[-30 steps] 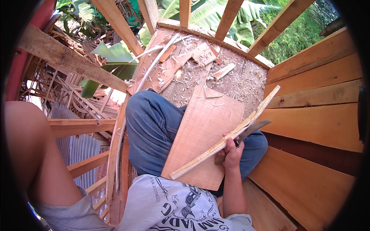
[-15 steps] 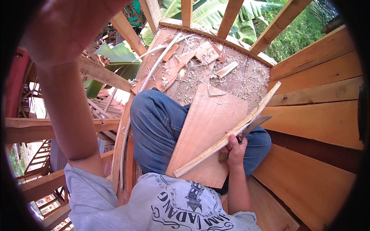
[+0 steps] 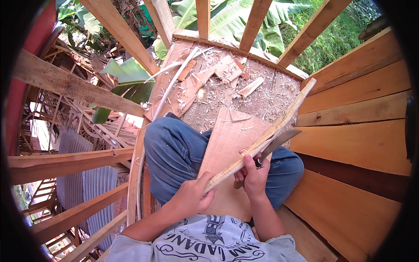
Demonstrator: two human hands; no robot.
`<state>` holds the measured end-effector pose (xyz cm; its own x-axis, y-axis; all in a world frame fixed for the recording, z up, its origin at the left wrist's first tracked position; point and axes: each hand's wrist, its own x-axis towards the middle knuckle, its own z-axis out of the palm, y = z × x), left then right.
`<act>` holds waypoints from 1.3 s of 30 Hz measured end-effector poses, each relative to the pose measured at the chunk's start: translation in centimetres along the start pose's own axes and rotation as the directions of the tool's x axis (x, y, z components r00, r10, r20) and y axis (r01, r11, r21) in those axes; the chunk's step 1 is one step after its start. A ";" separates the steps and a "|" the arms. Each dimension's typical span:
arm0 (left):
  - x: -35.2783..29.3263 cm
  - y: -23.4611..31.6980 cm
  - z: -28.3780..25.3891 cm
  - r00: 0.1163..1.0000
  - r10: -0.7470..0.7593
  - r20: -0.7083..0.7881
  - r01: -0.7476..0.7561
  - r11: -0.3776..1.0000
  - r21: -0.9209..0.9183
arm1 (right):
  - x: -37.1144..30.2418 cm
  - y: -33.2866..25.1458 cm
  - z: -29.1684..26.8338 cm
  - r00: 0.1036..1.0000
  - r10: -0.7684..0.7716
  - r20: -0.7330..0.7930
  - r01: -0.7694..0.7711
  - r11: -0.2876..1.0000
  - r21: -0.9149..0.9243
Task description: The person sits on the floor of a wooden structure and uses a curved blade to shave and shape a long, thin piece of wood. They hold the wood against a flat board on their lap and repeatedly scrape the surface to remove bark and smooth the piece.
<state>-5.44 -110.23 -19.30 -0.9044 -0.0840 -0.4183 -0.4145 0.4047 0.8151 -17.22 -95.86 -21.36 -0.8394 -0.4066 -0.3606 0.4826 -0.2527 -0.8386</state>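
A long, pale stick of wood point(image 3: 262, 142) slants up to the right across my lap, its far end rough and uneven. My left hand point(image 3: 191, 197) is closed round its near end. Farther up, my right hand point(image 3: 254, 174) grips the same stick together with a knife point(image 3: 281, 139). The knife's dark, broad blade points up to the right, alongside and partly below the stick; part of its handle is hidden by my fingers. Under both lies a flat wooden board point(image 3: 218, 153), resting across my jeans-clad legs.
Wood shavings point(image 3: 214, 102) and offcuts litter the plank floor ahead. A split piece of wood point(image 3: 251, 87) lies among them. Long thin strips point(image 3: 168, 89) run along the left edge. Upright wooden bars point(image 3: 203, 19) fence the far side; a plank wall point(image 3: 349, 139) closes the right.
My left hand has come down from raised at the upper left and closed on the stick's near end. My right hand, still holding stick and knife, has shifted slightly left.
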 end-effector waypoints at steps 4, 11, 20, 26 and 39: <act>0.0 -0.6 -2.4 0.983 0.114 -0.143 -0.097 0.988 0.124 | 1.2 -0.3 -1.2 0.978 -0.140 0.156 0.196 0.873 -0.446; -0.8 -5.5 -2.9 0.930 0.051 -0.365 -0.009 0.993 0.117 | -0.3 1.0 -2.2 0.925 -0.208 0.318 0.367 0.280 -0.887; -0.1 -7.1 -2.6 0.927 0.134 -0.350 -0.114 0.991 0.077 | 1.0 1.6 0.4 0.922 -0.300 0.244 0.309 0.193 -0.931; 0.1 -7.3 -2.7 0.933 0.141 -0.332 -0.125 0.990 0.069 | 2.9 -1.7 -1.7 0.908 -0.416 0.041 0.160 0.255 -0.954; 1.3 -6.9 -2.6 0.939 0.146 -0.312 -0.127 0.989 0.080 | 2.5 0.5 0.2 0.933 -0.250 0.257 0.290 0.106 -0.951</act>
<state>-4.03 -115.51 -24.43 -0.9411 -0.3036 -0.1491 -0.2870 0.4837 0.8268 -19.01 -97.19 -22.56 -0.8400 -0.5421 -0.0219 -0.4301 0.6900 -0.5822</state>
